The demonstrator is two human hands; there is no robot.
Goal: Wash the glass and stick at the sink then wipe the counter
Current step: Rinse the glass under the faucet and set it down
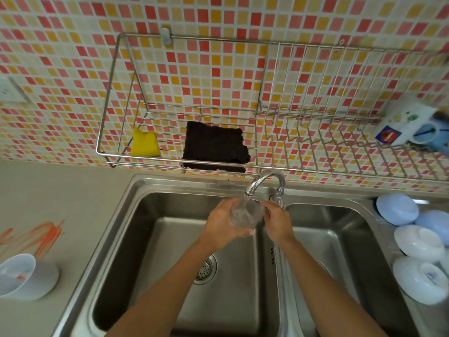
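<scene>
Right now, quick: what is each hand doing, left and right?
Left hand: closed around the glass, holding it under the tap.
Right hand: at the glass's rim; grip cannot be told.

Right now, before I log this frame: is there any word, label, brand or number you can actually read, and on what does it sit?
No text can be read here.
White box on the wire rack, far right: a blue label with a red round sign and small coloured marks, too blurred to read.
Lowest white bowl right of the sink: a small blue mark, too small to tell.
Glass under the faucet: no print visible.
</scene>
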